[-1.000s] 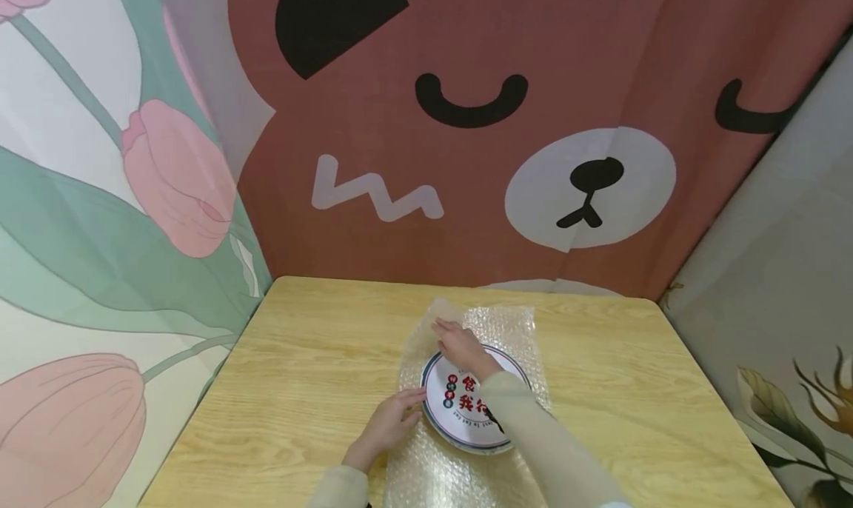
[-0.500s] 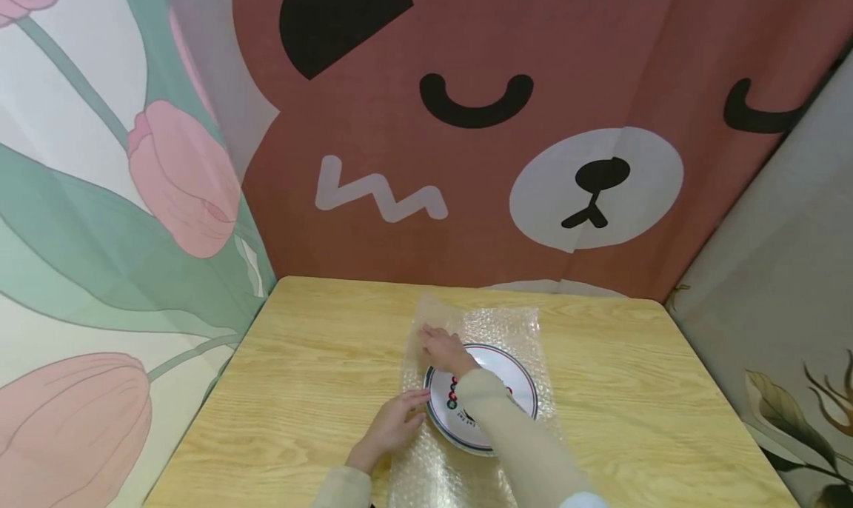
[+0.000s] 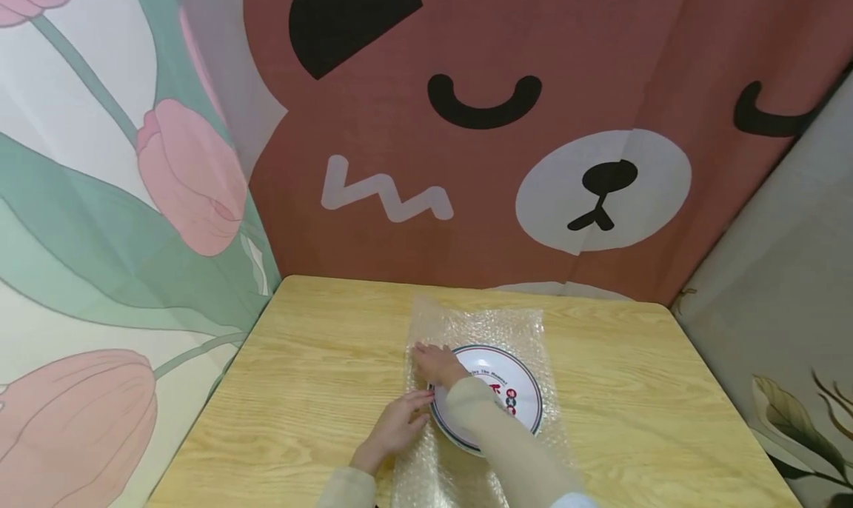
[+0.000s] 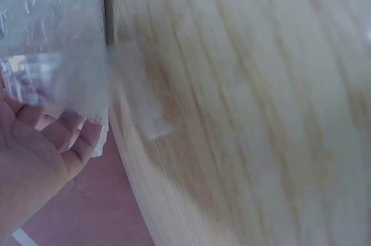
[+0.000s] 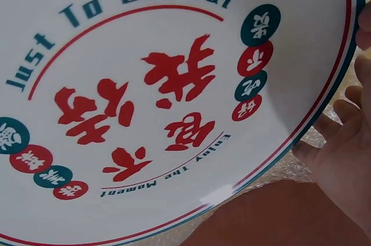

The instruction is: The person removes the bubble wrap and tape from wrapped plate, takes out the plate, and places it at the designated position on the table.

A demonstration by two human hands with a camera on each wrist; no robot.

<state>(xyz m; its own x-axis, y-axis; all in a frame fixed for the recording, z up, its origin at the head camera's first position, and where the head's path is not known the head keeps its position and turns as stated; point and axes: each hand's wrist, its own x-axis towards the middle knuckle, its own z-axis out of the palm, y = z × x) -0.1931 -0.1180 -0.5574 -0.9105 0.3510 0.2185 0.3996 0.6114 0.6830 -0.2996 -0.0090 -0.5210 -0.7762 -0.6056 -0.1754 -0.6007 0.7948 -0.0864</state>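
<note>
Now the left hand [image 3: 395, 423], fingers relaxed, touched the rim of the lettered plate [image 5: 148, 104]; the right hand [image 3: 437, 365] lay, fingers extended, on bubble wrap [image 3: 496, 326].

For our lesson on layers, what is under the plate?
Bubble wrap shows around the plate, with the wooden table below. What lies directly beneath the plate is covered and cannot be seen.

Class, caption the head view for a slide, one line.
A printed plate lies on bubble wrap, left hand at its rim, right arm stretched across it.
</note>
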